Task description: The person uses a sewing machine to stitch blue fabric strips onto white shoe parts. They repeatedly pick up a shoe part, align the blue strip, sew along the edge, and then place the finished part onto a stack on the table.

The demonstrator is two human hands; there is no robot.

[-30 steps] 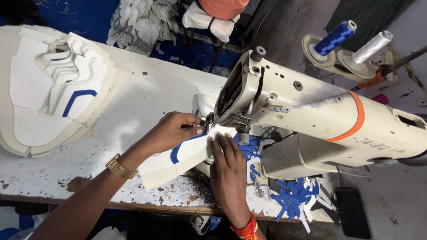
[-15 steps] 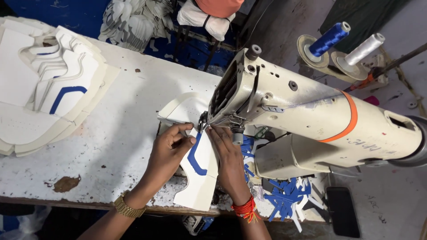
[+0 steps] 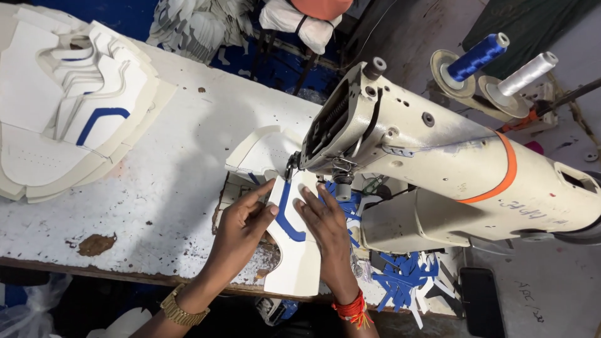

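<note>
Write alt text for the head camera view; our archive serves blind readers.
Two hands, left hand and right hand, press a white shoe piece with a blue stripe flat under a cream sewing machine. A stack of white cut pieces lies on the worn white table.

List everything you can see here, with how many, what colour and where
White panel with blue stripe: one, white and blue, under the needle, overhanging the table edge.
Sewing machine: one, cream with orange band, right of centre.
Thread spools: two, one blue, one white, upper right.
Stack of cut panels: one pile, white with blue stripes, upper left on the table.
Table: one, worn white.
Scraps: several, blue, below the machine.
Left hand: pressing the panel's left edge; gold watch on wrist.
Right hand: flat on the panel; red thread on wrist.
</note>
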